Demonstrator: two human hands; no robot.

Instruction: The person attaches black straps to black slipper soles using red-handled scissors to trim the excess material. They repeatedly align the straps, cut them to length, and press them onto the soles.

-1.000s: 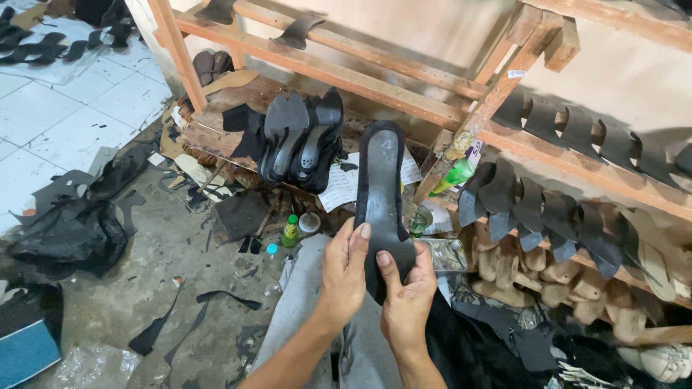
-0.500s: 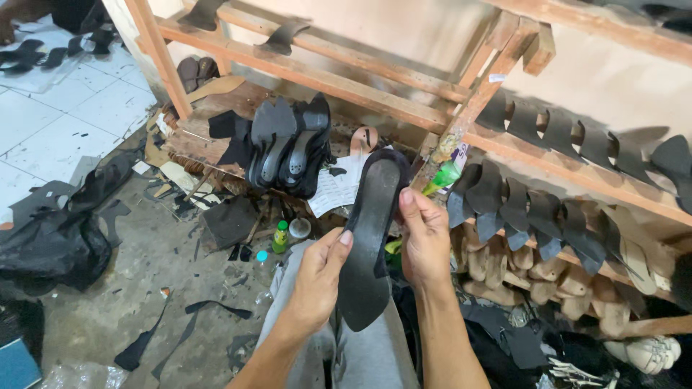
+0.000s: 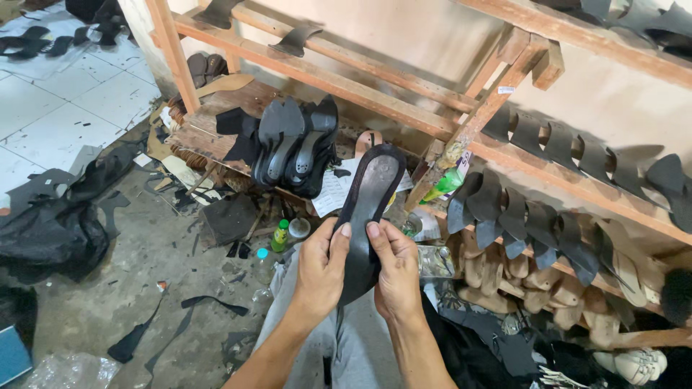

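Both my hands hold one black shoe sole (image 3: 369,196) upright in front of me, its rounded toe end pointing up and away. My left hand (image 3: 322,270) grips the sole's lower left edge, thumb pressed on its face. On the lower right edge sits my right hand (image 3: 395,274), its thumb beside the left one. The sole's narrow heel end is hidden between my palms. My grey-trousered knees (image 3: 346,346) are below.
A wooden rack (image 3: 404,94) stands ahead. Black soles lean on its low shelf (image 3: 295,148); black uppers hang along the right rail (image 3: 548,216) above tan lasts (image 3: 497,270). Small bottles (image 3: 280,236) stand on the dirty floor. Black scraps and a bag (image 3: 50,234) lie left.
My right hand slid down from the sole's upper right edge to its lower part beside the left hand. Both thumbs now press the sole's face.
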